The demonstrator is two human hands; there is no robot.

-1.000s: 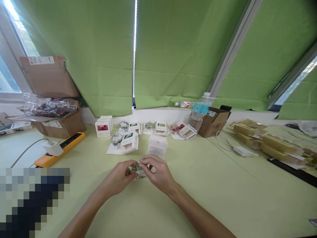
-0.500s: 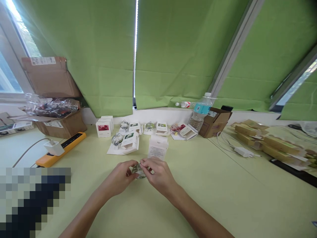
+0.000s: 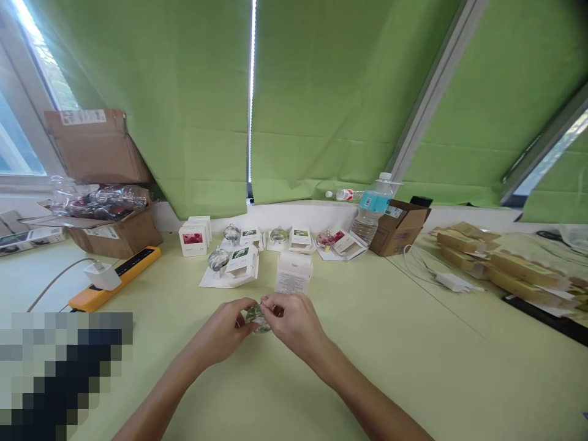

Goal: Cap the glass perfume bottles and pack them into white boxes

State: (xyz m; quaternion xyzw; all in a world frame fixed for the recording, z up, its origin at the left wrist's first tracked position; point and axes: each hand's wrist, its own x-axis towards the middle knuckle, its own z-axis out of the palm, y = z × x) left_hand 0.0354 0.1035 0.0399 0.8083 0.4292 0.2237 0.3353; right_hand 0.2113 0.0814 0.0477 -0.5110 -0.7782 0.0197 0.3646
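A clear round ornament with green and white inside is between my two hands, low over the table. My left hand curls around its left side, thumb in front and fingers behind. At its top, the thumb and forefinger of my right hand are pinched together; whatever lies between those fingertips is too small to make out. Just behind my hands stands an opened white box with grey print. Similar clear balls, one of them the ball ornament, sit beside small white picture boxes farther back.
On the left are an orange power strip with a white plug and a cardboard box of plastic-wrapped items. A large water bottle stands by a small carton at the back. A white charger and yellowish boxes lie right.
My hands stay around the ornament, with only a slight shift of the right fingers at its top. The whole view has moved very slightly.
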